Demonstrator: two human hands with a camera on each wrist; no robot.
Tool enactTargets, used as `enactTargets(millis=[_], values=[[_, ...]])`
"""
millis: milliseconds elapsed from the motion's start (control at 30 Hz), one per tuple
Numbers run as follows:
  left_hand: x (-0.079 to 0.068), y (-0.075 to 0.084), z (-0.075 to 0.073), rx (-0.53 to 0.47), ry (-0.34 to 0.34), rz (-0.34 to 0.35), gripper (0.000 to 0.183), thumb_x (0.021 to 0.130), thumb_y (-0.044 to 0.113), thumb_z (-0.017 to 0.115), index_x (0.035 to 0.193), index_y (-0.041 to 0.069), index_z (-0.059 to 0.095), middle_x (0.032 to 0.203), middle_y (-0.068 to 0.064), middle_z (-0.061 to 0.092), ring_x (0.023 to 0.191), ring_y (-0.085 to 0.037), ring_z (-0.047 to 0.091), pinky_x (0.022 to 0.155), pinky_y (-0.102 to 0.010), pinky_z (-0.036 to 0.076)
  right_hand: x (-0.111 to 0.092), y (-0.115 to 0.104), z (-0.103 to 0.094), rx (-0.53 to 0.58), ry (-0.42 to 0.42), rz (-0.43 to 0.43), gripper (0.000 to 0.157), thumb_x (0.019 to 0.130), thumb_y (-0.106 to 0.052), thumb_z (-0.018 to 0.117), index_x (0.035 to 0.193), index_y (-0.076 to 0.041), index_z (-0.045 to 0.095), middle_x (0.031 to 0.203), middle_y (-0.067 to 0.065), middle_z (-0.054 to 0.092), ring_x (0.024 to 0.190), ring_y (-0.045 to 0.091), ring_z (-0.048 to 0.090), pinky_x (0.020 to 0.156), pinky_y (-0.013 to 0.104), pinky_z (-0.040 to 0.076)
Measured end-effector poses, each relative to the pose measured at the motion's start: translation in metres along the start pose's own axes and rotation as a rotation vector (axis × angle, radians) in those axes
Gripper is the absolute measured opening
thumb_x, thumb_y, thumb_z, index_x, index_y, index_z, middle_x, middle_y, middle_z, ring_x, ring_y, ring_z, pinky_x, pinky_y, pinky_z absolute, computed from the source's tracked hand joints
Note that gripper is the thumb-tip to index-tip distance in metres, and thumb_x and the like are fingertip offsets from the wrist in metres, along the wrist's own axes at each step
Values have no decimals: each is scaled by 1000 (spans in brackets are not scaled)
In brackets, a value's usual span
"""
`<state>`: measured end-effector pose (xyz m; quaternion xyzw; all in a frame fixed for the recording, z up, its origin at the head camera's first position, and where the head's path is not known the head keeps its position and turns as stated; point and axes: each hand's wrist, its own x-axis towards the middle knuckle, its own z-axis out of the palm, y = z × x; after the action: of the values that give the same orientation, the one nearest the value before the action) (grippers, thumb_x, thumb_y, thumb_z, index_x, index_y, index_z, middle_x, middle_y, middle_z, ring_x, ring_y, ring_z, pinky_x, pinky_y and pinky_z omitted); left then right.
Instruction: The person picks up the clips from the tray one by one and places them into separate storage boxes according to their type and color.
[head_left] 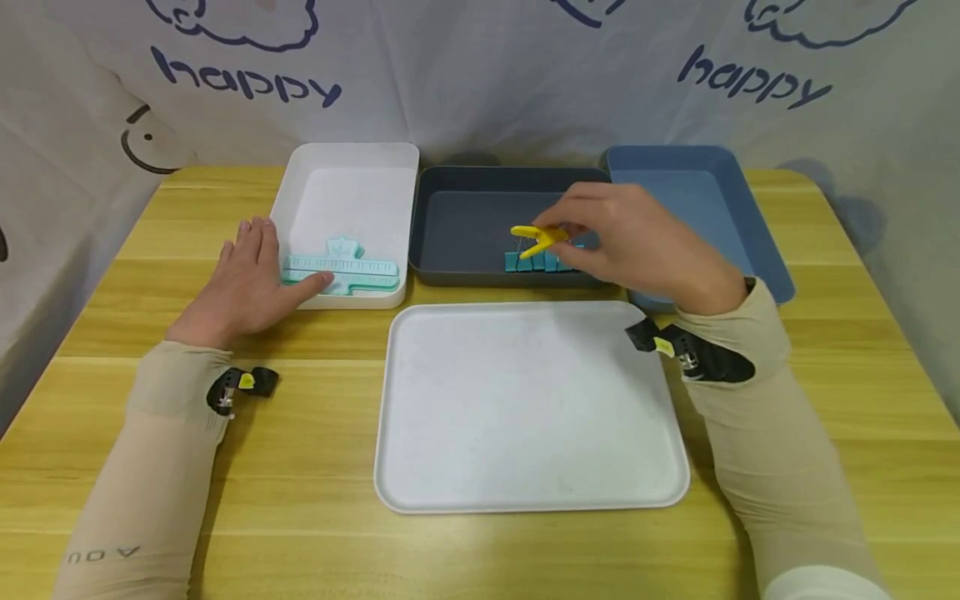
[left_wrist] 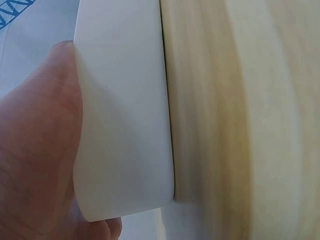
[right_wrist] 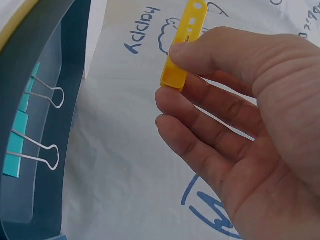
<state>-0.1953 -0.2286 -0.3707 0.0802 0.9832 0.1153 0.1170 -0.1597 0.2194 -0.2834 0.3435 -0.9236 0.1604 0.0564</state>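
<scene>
My right hand [head_left: 637,237] pinches a yellow plastic clip [right_wrist: 186,42] between thumb and fingers, above the dark grey tray [head_left: 468,221]. Several teal binder clips [head_left: 525,262] with wire handles stand in a row at that tray's front right, partly hidden behind the clip and hand. My left hand [head_left: 243,283] rests at the front left corner of the white tray [head_left: 352,187], its fingers straight along the outside and its thumb reaching over the rim. Inside that tray lie mint-green clips [head_left: 341,267] with ruler markings, the thumb tip overlapping them. In the left wrist view the hand lies against the tray's white wall [left_wrist: 122,125].
A blue tray [head_left: 697,196] stands at the back right, partly behind my right forearm. In front of the three trays lies a wide, shallow white tray [head_left: 528,408] on the wooden table [head_left: 300,467]. A printed cloth [head_left: 480,83] hangs behind the table.
</scene>
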Motion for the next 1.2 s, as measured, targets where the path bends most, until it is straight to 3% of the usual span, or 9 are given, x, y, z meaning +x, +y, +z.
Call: enactTargets(millis=[167,767,1200], values=[[0,0,0,-1,4,2,123,95,79,40,158,-8,-21,167,-33,-23,157,-52,-19,129,-67,-6,-2,3,-4,7,0,34,32,95,-8,73,126,-9,73,114,11,73,95,26,69,82,44,60],[1,1,0,11,7,-2,123,95,77,42,158,-9,-19,167,-34,-21,157,-53,-18,130,-66,-6,-6,23,-8,-18,21,129,32,95,-12,73,127,-7,72,113,12,74,93,24,67,78,40,55],[0,1,2,6,21,0,122,96,76,43,158,-9,-18,168,-34,-20,157,-53,-17,129,-67,-7,-11,39,-12,-20,47,212,31,96,-13,72,127,-8,73,113,14,74,97,30,70,84,48,59]])
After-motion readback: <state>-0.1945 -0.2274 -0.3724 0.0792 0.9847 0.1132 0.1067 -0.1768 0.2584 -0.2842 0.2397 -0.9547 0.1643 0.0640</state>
